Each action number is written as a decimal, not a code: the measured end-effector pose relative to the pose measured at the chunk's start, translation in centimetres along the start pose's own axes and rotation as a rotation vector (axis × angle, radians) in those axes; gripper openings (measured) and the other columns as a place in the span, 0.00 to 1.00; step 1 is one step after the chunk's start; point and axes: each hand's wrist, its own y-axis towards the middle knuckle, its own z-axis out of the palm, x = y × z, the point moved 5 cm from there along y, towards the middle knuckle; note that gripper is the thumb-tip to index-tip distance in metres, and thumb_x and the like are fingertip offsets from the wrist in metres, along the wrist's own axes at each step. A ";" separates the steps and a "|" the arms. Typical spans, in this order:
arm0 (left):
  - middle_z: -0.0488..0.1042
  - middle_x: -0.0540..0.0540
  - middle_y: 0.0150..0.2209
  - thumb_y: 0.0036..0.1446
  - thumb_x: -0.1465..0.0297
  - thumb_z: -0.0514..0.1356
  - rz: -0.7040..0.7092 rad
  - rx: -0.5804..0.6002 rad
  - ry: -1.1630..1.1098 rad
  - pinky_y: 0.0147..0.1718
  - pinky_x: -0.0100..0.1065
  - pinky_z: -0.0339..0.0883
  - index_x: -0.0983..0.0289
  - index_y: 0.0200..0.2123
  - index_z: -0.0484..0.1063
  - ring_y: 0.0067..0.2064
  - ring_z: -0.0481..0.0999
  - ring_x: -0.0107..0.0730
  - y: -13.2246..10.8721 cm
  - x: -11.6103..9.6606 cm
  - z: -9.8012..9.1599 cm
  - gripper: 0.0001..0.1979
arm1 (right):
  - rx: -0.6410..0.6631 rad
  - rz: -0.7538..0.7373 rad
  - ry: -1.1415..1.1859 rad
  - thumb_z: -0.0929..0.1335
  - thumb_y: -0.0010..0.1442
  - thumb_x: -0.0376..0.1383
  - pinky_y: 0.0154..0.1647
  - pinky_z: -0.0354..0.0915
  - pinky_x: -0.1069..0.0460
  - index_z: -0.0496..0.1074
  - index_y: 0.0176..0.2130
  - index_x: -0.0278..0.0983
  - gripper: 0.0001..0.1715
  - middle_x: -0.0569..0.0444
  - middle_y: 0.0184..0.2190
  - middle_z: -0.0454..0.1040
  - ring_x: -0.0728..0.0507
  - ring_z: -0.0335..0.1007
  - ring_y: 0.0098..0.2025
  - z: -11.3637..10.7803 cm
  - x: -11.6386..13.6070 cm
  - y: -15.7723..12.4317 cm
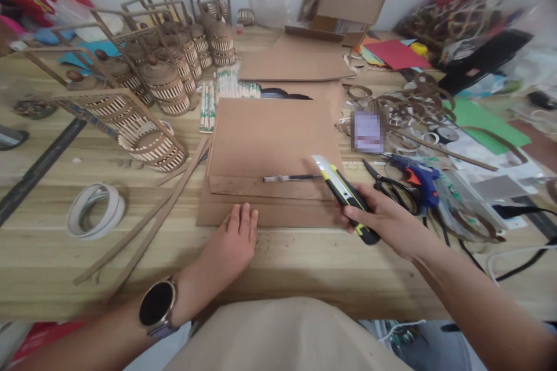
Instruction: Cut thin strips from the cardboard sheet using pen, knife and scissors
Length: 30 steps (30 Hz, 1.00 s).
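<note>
Right hand [387, 217]: grip closed round the handle of a yellow-and-black utility knife [343, 188], blade extended and pointing away from the body toward the upper left. The blade tip sits over the right part of the cardboard sheet [270, 133], just beside the right end of a pen [289, 178].

Left hand [232, 243]: grip open and holding nothing — palm down, fingers together, fingertips resting on the sheet's near edge, heel of the hand on the counter [304, 266]. A watch [157, 304] is on that wrist.

The sheet lies flat at the middle of the counter, straight ahead of the body. 1 narrow cardboard strip [256, 186] lies across its near part; the pen rests along the strip's far edge.

Surroundings:
- tape roll [94, 210] to the left, well apart from the sheet
- slatted bamboo cages [165, 84] at the far left
- scissors [391, 185] and a blue glue gun [415, 177] just right of the knife hand
- open cardboard box [348, 6] at the far edge
</note>
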 end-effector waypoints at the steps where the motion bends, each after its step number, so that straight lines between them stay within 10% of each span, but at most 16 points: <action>1: 0.75 0.75 0.53 0.56 0.84 0.53 0.004 0.003 -0.001 0.43 0.40 0.79 0.76 0.53 0.76 0.51 0.81 0.53 0.0 0.0 0.0 0.23 | -0.016 0.041 0.106 0.69 0.61 0.51 0.31 0.75 0.46 0.69 0.53 0.41 0.26 0.50 0.36 0.79 0.40 0.76 0.32 -0.2 -0.8 -1.3; 6: 0.76 0.74 0.54 0.57 0.84 0.53 0.005 0.007 0.003 0.44 0.39 0.79 0.75 0.53 0.77 0.51 0.81 0.52 0.0 0.0 0.1 0.23 | -0.077 0.168 0.486 0.73 0.56 0.51 0.37 0.77 0.43 0.71 0.56 0.50 0.29 0.45 0.50 0.78 0.38 0.79 0.40 -0.2 -4.8 -7.6; 15: 0.77 0.69 0.53 0.56 0.85 0.52 -0.019 0.009 0.035 0.42 0.36 0.79 0.72 0.53 0.78 0.50 0.81 0.48 0.1 0.1 -0.1 0.24 | -0.399 0.307 0.742 0.76 0.51 0.51 0.18 0.59 0.59 0.75 0.35 0.40 0.20 0.54 0.31 0.69 0.54 0.56 0.23 1.9 -5.2 -11.2; 30: 0.76 0.76 0.52 0.56 0.84 0.54 -0.101 0.119 0.078 0.40 0.38 0.80 0.76 0.54 0.76 0.49 0.82 0.53 0.4 -1.5 0.2 0.24 | -0.437 0.532 0.417 0.71 0.48 0.65 0.16 0.52 0.54 0.70 0.30 0.42 0.31 0.58 0.15 0.61 0.50 0.51 0.16 -0.8 -8.3 -12.4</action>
